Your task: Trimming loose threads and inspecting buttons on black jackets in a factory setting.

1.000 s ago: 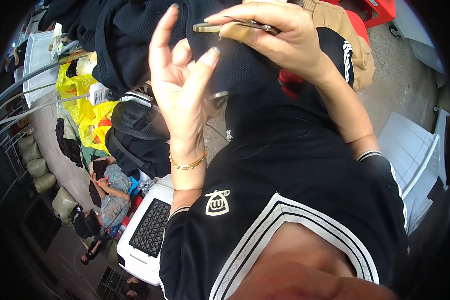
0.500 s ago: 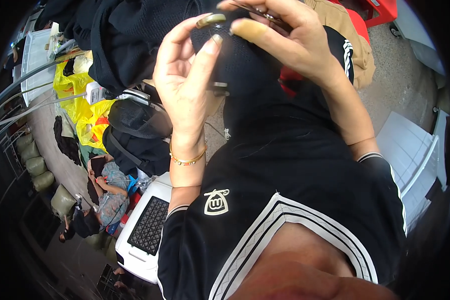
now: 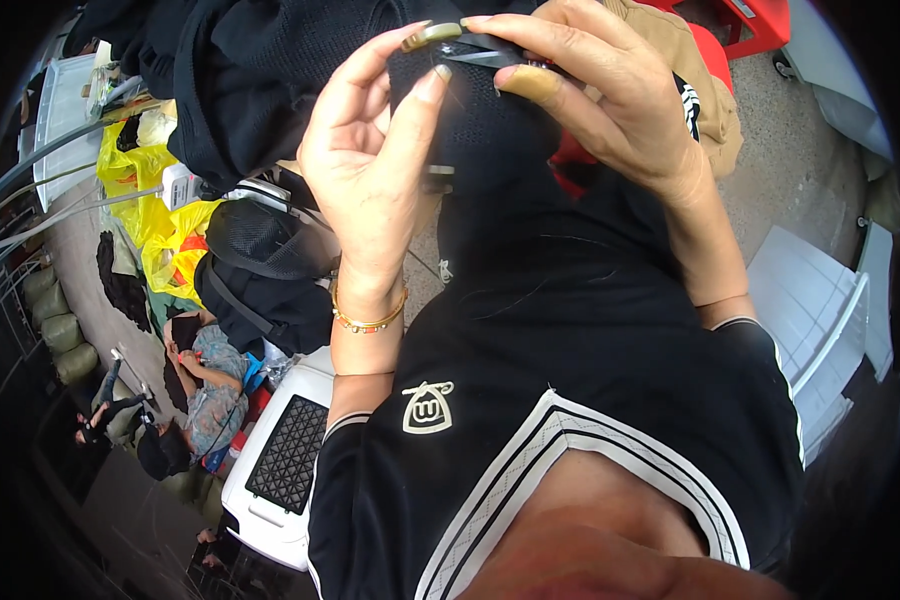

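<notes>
Update: right hand point(image 3: 610, 90), clamped on metal snips point(image 3: 482, 57), just brought its blades beside the greenish rounded piece point(image 3: 433, 37), at the left hand's point(image 3: 365, 160) index fingertip (thumb's apart, can't tell how firmly it's gripped), so the hands now meet there.

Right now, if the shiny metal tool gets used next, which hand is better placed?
Probably the right hand: it holds the metal tool, which points toward the small curved piece. The left hand has a finger against that piece instead.

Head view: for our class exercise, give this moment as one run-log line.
left hand: touches curved glossy olive-green piece | right hand: holds slim grey metal-bladed tool | below: dark knitted fabric
</notes>
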Demonstrator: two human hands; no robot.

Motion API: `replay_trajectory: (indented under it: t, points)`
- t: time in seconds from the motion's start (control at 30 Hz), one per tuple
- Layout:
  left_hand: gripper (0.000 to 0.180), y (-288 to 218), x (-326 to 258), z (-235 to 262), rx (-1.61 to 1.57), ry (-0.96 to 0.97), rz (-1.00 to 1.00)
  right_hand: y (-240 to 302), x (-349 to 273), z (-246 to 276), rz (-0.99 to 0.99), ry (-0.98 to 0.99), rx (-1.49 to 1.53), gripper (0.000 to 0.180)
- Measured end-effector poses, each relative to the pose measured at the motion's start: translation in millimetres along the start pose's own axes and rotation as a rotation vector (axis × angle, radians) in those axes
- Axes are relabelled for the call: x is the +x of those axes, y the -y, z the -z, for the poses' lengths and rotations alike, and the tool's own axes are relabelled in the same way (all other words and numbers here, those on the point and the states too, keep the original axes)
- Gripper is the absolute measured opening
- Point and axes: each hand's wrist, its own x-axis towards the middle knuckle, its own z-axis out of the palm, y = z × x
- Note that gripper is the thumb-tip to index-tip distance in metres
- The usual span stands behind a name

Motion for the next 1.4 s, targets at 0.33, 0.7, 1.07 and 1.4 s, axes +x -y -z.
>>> replay_trajectory:
  t: [0.33,0.7,1.07,1.4]
  points:
    - [0.036,2,-1,0,0.104,0.034,-0.025,-2,0,-2,0.024,-0.024,-0.069,0.03]
    - [0.037,3,0,1,-0.008,0.035,0.028,6,1,4,0.032,-0.014,-0.173,0.032]
    - [0.036,7,0,-1,0.213,-0.015,-0.066,12,1,5,-0.003,-0.005,-0.251,0.028]
    - [0.037,5,0,5,0.044,0.052,0.055,-8,5,-3,0.371,-0.196,-0.123,0.022]
